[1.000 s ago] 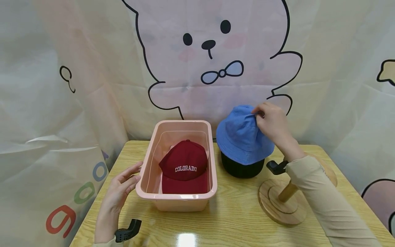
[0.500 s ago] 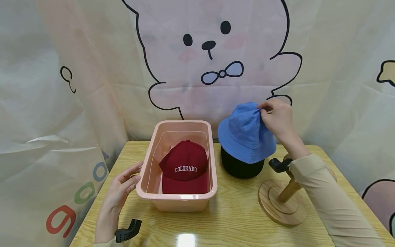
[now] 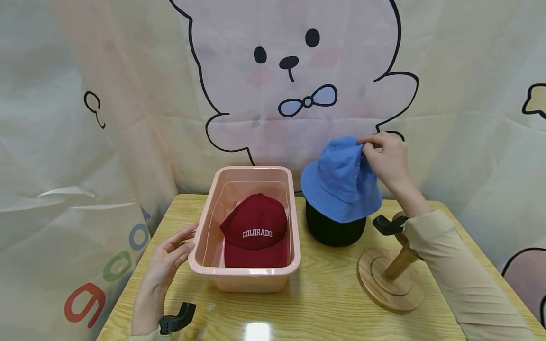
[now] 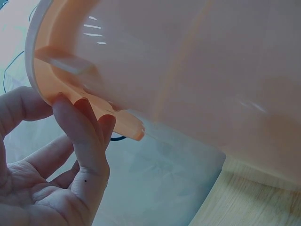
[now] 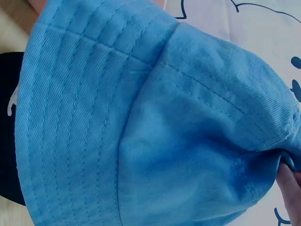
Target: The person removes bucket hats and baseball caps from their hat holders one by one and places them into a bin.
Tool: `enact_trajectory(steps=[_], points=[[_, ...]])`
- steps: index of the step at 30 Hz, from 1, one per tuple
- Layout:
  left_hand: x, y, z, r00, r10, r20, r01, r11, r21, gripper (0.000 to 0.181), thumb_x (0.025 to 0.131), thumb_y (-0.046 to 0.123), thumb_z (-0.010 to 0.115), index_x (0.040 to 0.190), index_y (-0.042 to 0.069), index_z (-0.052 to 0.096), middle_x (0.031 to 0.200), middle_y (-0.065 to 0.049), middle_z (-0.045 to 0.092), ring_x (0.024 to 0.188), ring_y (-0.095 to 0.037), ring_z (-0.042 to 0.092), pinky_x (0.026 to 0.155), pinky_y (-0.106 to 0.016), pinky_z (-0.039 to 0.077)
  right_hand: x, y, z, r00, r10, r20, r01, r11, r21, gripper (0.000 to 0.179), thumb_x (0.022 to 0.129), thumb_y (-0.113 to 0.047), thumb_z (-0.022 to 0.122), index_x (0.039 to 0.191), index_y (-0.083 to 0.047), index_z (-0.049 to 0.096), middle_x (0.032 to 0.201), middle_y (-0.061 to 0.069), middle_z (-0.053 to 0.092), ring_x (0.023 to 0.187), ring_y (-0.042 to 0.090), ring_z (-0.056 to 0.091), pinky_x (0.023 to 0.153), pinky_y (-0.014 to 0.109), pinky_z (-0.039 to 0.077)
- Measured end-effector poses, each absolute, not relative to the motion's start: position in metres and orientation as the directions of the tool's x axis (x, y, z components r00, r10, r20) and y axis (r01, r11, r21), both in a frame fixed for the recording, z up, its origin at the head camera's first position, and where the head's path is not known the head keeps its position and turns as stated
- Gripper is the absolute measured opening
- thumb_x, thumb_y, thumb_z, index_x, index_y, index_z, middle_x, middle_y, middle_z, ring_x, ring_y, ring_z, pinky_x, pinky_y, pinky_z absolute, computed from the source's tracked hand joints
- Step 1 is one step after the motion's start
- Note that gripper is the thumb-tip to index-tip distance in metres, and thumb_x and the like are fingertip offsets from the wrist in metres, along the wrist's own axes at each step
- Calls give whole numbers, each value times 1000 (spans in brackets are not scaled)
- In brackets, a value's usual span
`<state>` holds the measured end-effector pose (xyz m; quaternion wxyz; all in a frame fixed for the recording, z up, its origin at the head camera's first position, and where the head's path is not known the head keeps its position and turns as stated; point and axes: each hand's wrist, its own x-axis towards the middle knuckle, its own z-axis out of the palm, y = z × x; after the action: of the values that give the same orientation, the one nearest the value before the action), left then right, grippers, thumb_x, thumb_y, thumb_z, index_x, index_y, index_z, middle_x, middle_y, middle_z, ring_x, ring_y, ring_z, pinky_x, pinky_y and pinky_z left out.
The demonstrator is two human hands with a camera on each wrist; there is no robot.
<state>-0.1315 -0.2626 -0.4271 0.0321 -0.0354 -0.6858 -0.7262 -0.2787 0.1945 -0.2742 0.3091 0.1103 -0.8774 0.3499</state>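
My right hand [image 3: 388,160] pinches the crown of a blue bucket hat [image 3: 341,182] at the back right of the table. In the right wrist view the cloth of the bucket hat [image 5: 188,117] puckers where the fingers grip it. Beneath its brim shows a black cap [image 3: 334,233], mostly covered. My left hand [image 3: 166,259] holds the left rim of a pink plastic bin [image 3: 245,279]; the left wrist view has thumb and fingers pinching the bin's rim [image 4: 44,61]. Inside the bin lies a dark red cap [image 3: 256,222] lettered COLORADO.
A wooden stand [image 3: 390,279] with a round base is on the right; my right forearm hides part of its top. The wooden table [image 3: 324,303] ends at a patterned curtain [image 3: 273,137] behind the bin and hats.
My right hand has moved slightly up and to the right, drawing the blue bucket hat's crown up with it. The left hand, bin and red cap have stayed put.
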Motion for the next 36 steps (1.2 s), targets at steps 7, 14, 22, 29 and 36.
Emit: enact_trajectory(steps=[7,14,22,29,36], points=[[-132,-262,-428,-993,8,116,115,-67,991,40,95,1,53,134,5,56,108,9,66,97,-3,63,81,-17,55,-278,192,-269,-782,61,621,-397,720,-570,28,91,-21,61,105,0,73,103,18,66,79,-7,53,70,2,38],[-131,-261,-427,-994,1,105,105,-54,993,40,95,2,54,135,4,55,108,9,65,97,-4,63,81,-18,55,-275,192,-265,-752,48,657,-444,700,-559,23,88,-14,65,103,2,73,101,18,66,73,-22,44,69,-5,38],[-131,-261,-427,-995,-1,101,101,-55,993,40,95,2,53,135,4,55,108,9,66,97,-4,63,81,-18,55,-270,186,-257,-732,35,681,-471,696,-542,22,88,-13,66,103,2,73,100,16,66,74,-22,46,70,-5,40],[-131,-262,-428,-994,5,111,110,-62,992,39,95,1,53,134,5,56,108,9,66,97,-4,63,81,-18,55,-263,179,-250,-708,20,706,-510,677,-530,20,88,-11,67,102,2,73,102,14,68,77,-21,48,71,-4,41],[-131,-261,-426,-993,18,118,117,-64,991,40,95,1,52,135,4,55,108,8,65,98,-4,63,81,-17,55,-256,172,-242,-692,10,722,-528,674,-516,19,87,-13,68,102,-3,74,99,13,68,77,-19,49,71,-3,41]])
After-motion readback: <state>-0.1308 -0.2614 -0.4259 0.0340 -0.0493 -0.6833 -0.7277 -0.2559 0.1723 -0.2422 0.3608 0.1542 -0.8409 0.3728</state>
